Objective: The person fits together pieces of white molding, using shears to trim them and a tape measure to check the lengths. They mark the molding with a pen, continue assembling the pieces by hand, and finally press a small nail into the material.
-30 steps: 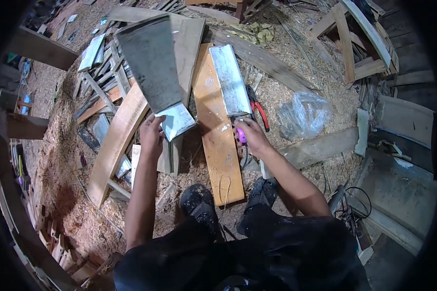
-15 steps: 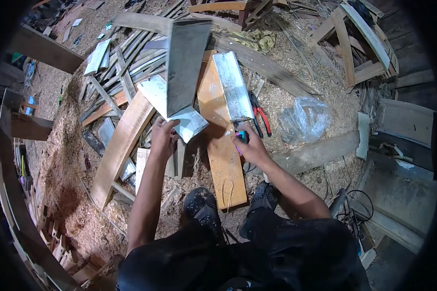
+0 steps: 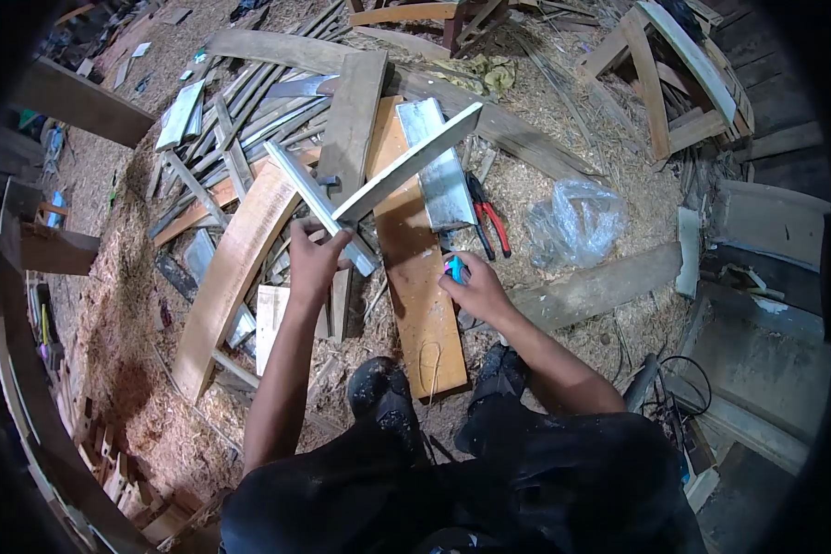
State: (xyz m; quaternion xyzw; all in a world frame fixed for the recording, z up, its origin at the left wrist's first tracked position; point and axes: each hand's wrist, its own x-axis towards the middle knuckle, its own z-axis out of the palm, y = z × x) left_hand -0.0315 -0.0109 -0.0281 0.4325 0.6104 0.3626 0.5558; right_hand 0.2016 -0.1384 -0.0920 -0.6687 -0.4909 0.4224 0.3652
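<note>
Holding step here: left hand (image 3: pixel 316 263) pinches the joined boards (image 3: pixel 408 163), right hand (image 3: pixel 477 291) curls round a teal tool (image 3: pixel 455 269); any tilt wants that pinch firm.

We can read no text, label, brand, number or sign anywhere in this view; whatever small marks the surfaces carry, we cannot make out as letters or figures.

I view both forearms extended forward, left forearm (image 3: pixel 284 374) nearly straight ahead, right forearm (image 3: pixel 554 355) angled inward. My left hand (image 3: pixel 317 256) is pinched, thumb opposing fingers; my right hand (image 3: pixel 471 284) is curled closed.
</note>
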